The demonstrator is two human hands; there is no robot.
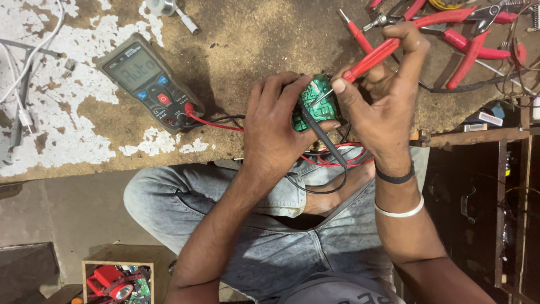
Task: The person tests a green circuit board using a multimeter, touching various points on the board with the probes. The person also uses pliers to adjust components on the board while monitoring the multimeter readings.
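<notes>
Green printed circuit board (316, 101), small and rectangular, sits at frame centre, raised just above the worn brown tabletop (236, 50) with flaking white paint.

Left zone: a grey handheld digital multimeter (147, 80) lies face up on the tabletop, its display lit. Red and black test leads (216, 121) run from its lower sockets toward the board.

Centre: the left hand (275, 126) holds the board, fingers clamped on its edge. A black test probe (323, 135) lies across the board under the same hand.

Right of centre: the right hand (382, 107) has its fingers closed together on a red test probe (374, 56), whose metal tip touches the board face.

Far right: red-handled pliers and cutters (472, 42) lie on the tabletop.

Status: meter powered, leads plugged, both probes at the board. The display reading is too small to tell.
</notes>
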